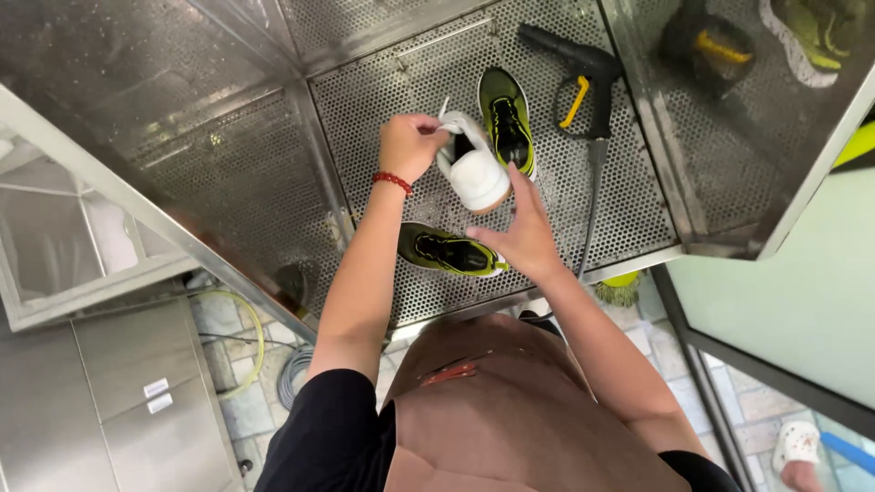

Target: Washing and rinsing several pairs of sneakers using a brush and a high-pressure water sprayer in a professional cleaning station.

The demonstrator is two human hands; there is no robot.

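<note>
A perforated steel basin (383, 100) with shiny metal walls fills the space under the person's arms. They wear a brown apron (510, 410) and black sleeves.

Beyond the fingertips of the right hand lies a black spray gun (583, 68) with a yellow trigger, its hose running back past the wrist. Just past those fingers rests a yellow-green sneaker (506, 114), sole down. A second yellow-green sneaker (447, 251) lies on its side below the right palm, close to the basin's near edge.

Between both hands is a white shoe (476, 169), tilted, toe toward the person. The left hand (410, 146), a red bracelet at its wrist, has its fingers pinched together on the shoe's heel end. The right hand (519, 232) spreads its fingers apart, the tips just beside the white toe; whether they touch it, I cannot tell.
</note>
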